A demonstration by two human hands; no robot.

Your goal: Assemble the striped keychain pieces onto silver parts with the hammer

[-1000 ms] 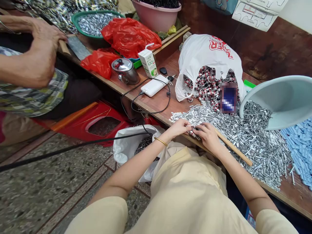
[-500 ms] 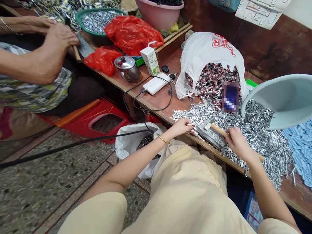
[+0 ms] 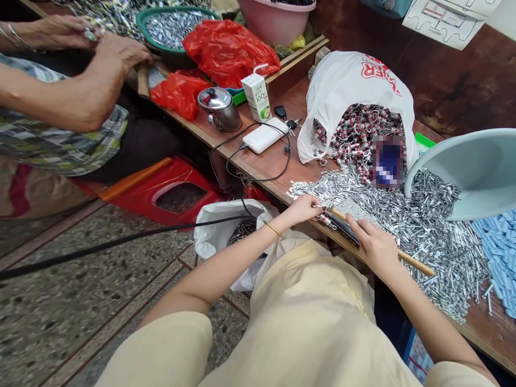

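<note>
My right hand (image 3: pixel 377 247) is wrapped round the wooden handle of a hammer (image 3: pixel 415 263), whose head is down close to my left fingertips. My left hand (image 3: pixel 304 209) pinches a small metal piece at the bench's front edge; its exact shape is mostly hidden by the fingers. Right beside those fingertips is a small red-and-silver fitting (image 3: pixel 327 220). A dark flat metal bar (image 3: pixel 344 230) lies along the edge beneath the hammer. Behind both hands spreads a heap of small silver metal parts (image 3: pixel 427 242).
A white plastic bag (image 3: pixel 355 75) spills red-and-silver fittings. A tipped pale basin (image 3: pixel 475 177) and light-blue pieces (image 3: pixel 500 252) are at right. A power bank (image 3: pixel 266 135), drink carton (image 3: pixel 257 97) and steel cup (image 3: pixel 221 110) stand left. A co-worker's hands (image 3: pixel 116 51) work far left.
My right hand has brought the hammer left and down, its head now by my left fingertips. My left hand keeps its pinch. The co-worker's hands have moved apart. The view has shifted slightly.
</note>
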